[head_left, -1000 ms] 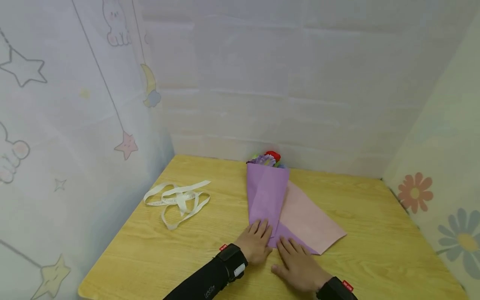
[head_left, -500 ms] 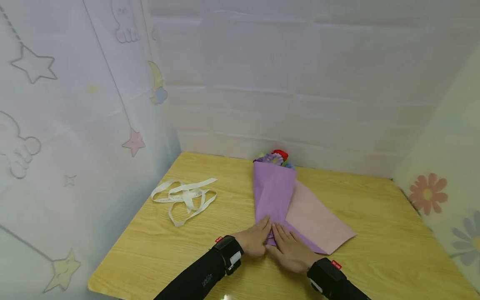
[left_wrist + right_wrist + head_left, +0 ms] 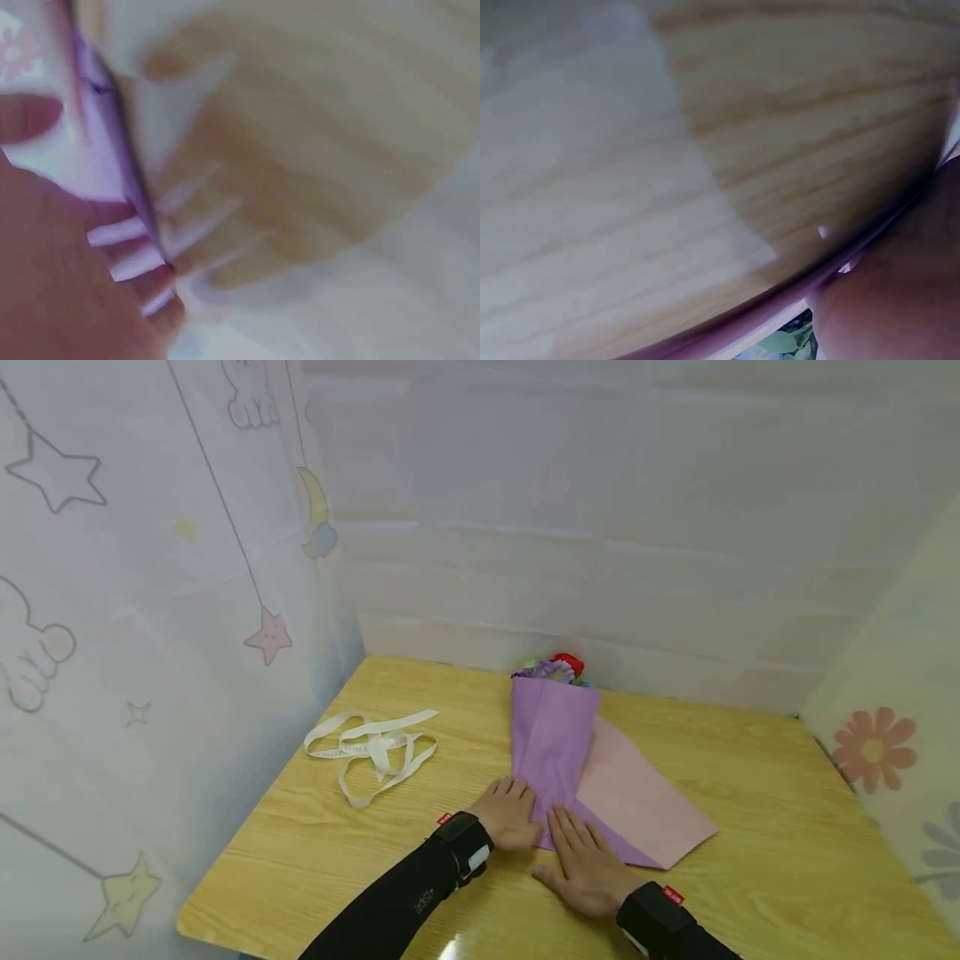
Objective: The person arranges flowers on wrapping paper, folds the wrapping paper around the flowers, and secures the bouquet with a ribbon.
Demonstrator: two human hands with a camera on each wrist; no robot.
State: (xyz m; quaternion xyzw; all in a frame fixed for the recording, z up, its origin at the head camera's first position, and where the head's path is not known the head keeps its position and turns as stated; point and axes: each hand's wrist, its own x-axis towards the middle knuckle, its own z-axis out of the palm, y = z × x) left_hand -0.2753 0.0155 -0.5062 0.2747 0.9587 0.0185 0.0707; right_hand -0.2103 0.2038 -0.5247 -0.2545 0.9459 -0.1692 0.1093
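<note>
A bouquet of flowers (image 3: 549,671), red and purple blooms at its top, lies wrapped in purple paper (image 3: 555,727). Its pink side (image 3: 641,793) spreads out to the right as a loose flap. My left hand (image 3: 507,814) rests with straight fingers on the lower left edge of the wrap. In the left wrist view those fingers (image 3: 142,262) lie across the purple edge. Flat on the lower part of the paper, beside the left one, is my right hand (image 3: 588,867), fingers extended. Green leaves (image 3: 784,342) show below the paper edge in the right wrist view.
Loose white ribbon (image 3: 378,745) with printed lettering lies in loops on the left of the wooden table (image 3: 300,877). Printed cloth walls stand at the left, the back (image 3: 570,527) and the right of the table.
My hands came together at the bottom of the wrap, then parted slightly. The left hand now lies flatter at the left edge. The camera view shifted a little.
</note>
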